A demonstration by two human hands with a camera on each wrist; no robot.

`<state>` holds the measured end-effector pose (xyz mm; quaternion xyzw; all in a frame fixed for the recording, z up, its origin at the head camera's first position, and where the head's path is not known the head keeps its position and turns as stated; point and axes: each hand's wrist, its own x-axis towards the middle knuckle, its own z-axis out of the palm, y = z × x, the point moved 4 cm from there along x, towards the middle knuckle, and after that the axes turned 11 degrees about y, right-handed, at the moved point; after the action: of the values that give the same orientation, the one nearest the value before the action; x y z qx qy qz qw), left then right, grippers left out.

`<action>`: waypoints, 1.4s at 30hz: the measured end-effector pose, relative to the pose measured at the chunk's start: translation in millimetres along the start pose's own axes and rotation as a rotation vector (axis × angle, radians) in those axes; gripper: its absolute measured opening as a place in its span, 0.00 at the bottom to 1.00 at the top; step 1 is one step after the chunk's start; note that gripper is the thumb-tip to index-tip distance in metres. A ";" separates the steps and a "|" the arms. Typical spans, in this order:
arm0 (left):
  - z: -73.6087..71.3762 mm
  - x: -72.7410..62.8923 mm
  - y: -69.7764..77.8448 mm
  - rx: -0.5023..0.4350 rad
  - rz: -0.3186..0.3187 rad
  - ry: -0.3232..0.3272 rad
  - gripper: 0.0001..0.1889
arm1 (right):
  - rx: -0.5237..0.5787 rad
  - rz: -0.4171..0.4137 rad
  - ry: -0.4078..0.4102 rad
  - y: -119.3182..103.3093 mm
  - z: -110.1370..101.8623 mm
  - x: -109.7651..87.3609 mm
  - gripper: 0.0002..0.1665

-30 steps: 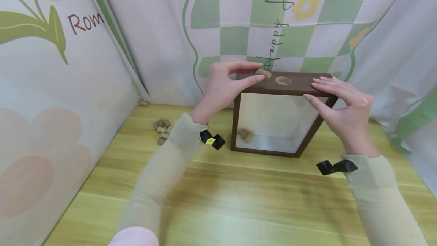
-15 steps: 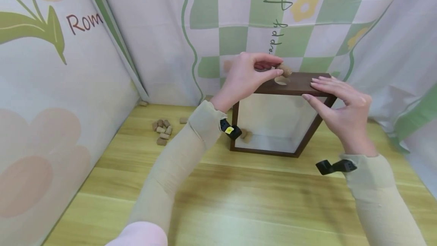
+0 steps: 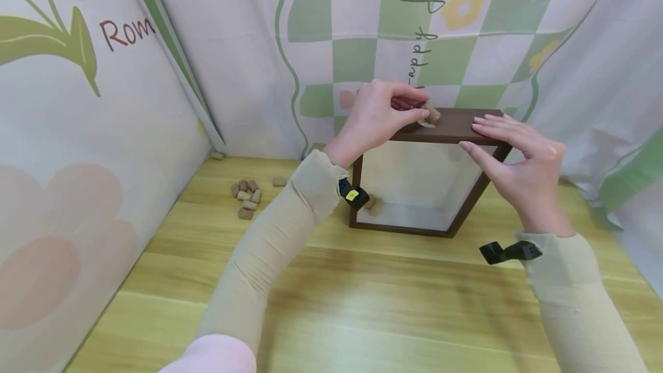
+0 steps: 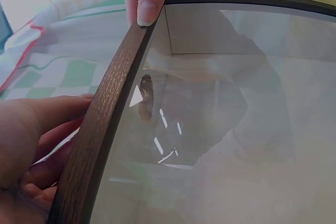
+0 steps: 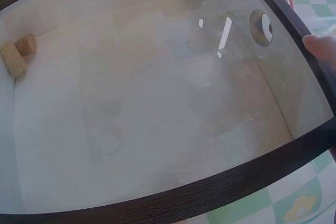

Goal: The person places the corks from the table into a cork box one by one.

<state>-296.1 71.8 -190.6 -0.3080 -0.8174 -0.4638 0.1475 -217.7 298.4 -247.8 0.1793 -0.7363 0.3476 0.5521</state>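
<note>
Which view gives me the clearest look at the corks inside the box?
The right wrist view: it shows two corks large and distinct, close together in a corner of the box. The head view shows them only small and dim through the clear front. The left wrist view doesn't show them.

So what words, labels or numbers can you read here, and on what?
"Rom": on the cloth at left.
"appy": sideways on the checked cloth, preceding letter mostly behind the left hand, following script cut off.
Yellow sticker on the black left wrist camera: too small to read.
</note>
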 end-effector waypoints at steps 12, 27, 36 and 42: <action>-1.3 -0.8 -2.4 -0.021 -0.002 0.020 0.19 | 0.004 0.005 0.002 0.3 0.0 -0.5 0.22; -62.0 -22.5 -21.9 -0.229 -0.034 0.285 0.18 | 0.035 0.006 0.023 0.5 0.3 2.4 0.20; -130.5 -65.4 -82.4 -0.074 -0.132 0.436 0.19 | 0.057 0.009 0.036 0.2 1.7 2.5 0.18; -164.5 -111.7 -147.1 0.013 -0.287 0.517 0.21 | 0.052 0.007 0.034 -1.8 1.0 3.5 0.18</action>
<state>-312.1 -164.7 -261.0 -0.0602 -0.7909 -0.5378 0.2857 -218.3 296.8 -244.1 0.1850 -0.7181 0.3716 0.5586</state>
